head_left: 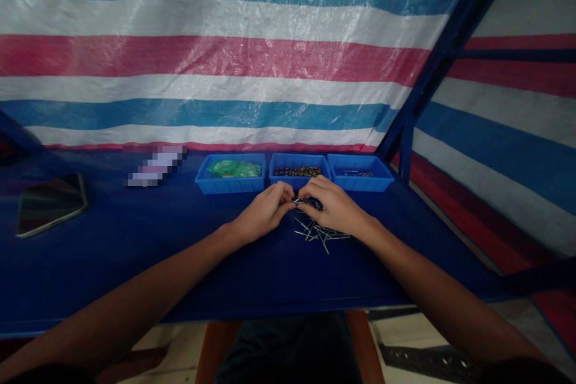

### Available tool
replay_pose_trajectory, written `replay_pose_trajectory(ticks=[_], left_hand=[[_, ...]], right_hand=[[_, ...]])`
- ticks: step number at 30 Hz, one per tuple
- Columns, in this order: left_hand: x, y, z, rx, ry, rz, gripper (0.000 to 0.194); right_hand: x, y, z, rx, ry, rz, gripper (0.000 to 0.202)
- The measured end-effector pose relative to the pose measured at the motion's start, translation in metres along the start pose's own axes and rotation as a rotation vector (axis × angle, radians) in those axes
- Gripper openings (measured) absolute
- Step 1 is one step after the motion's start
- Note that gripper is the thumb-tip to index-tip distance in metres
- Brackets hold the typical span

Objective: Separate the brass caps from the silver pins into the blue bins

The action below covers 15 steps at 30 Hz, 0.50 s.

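Note:
My left hand [265, 213] is closed in a pinch, thumb against fingertips. Right beside it, my right hand [333, 201] has its fingers curled and pinched together, almost touching the left fingertips. A small dark and silvery bit shows between the two hands, too small to name. Under and in front of my right hand lies a loose pile of thin metal rods [320, 233], pointing in many directions. Part of the pile is hidden by the right hand.
Behind my hands stand three blue bins: one with green plastic packets [236, 168], one with small brass-coloured pieces [306, 171], one with a few thin rods [357, 173]. A phone [53, 204] lies left on the blue table [189, 264]. A striped sheet [216, 60] hangs behind.

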<state>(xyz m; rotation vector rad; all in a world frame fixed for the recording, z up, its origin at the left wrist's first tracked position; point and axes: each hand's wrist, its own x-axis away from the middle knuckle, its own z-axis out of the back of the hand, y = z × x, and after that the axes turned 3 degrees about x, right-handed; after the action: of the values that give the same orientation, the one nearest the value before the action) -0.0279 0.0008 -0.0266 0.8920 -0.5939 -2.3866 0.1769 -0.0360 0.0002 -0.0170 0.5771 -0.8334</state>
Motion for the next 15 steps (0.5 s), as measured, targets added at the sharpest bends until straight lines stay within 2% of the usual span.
replay_pose_trajectory(ticks=[6, 15], left_hand=[[0.0011, 0.0045, -0.0008, 0.029, 0.002, -0.010, 0.011], [0.0000, 0.0047, -0.0003, -0.030, 0.048, -0.023, 0.005]], right_hand=[[0.0000, -0.0012, 0.0002, 0.023, -0.015, 0.034, 0.009], [-0.0005, 0.0077, 0.0070, -0.003, 0.034, -0.042, 0.022]])
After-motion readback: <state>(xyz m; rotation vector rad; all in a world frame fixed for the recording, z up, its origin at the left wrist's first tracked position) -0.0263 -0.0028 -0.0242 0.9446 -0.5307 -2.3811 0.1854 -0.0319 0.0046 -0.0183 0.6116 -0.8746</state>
